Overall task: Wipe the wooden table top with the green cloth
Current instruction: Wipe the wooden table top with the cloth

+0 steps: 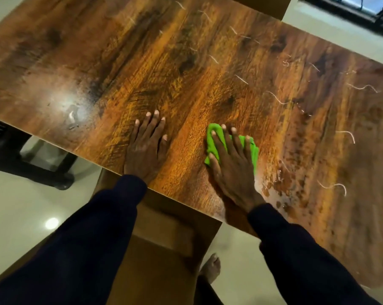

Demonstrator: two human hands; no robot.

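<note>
Bunched cloth could miss debris

Right hand (232,166), fingers spread, presses the green cloth (213,131) at lower center of the wooden table top (186,51); left hand (146,146) lies flat beside it. The cloth may smear the white strands (344,188) at right.

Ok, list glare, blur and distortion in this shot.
Head view: bright glare patch on the table top, near left; a light reflection on the floor; the table's right end is blurred; its near right corner looks warped; the right hand and green cloth are fairly sharp.
</note>
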